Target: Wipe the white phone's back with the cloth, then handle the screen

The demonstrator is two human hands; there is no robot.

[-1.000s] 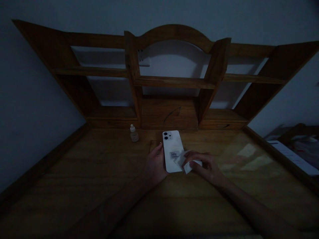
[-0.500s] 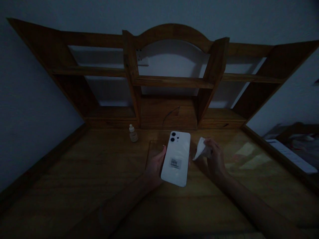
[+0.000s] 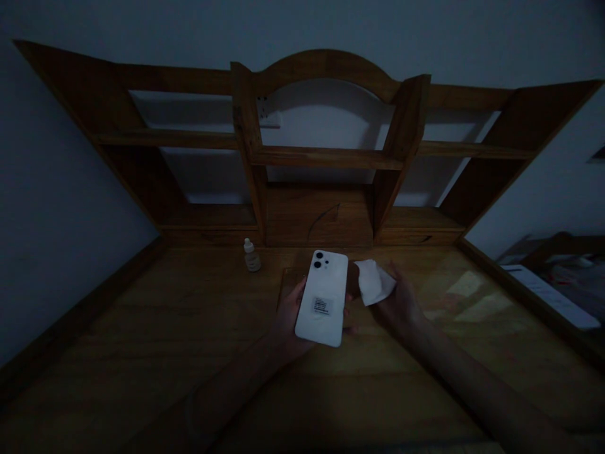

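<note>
A white smartphone [image 3: 323, 296] lies back side up in my left hand [image 3: 288, 318], its cameras at the upper left and a printed label lower down. My left thumb runs along its left edge, and fingertips show past its right edge. To the right, my right hand [image 3: 401, 296] pinches a white tissue or cloth [image 3: 375, 282], which hangs a little apart from the phone. Behind and left of the phone, a small dropper-type bottle [image 3: 252, 257] with a white cap stands upright on the desk.
A wooden desk [image 3: 189, 340] spreads beneath my hands, with a wooden shelf unit [image 3: 326, 157] along its back. A dark flat item [image 3: 289, 277] lies partly hidden behind the phone. At far right are white papers [image 3: 551, 296]. The room is dim.
The phone and my left hand have shifted slightly left, and fingertips now show at the phone's right edge. My right hand has turned, so the tissue or cloth appears more spread out.
</note>
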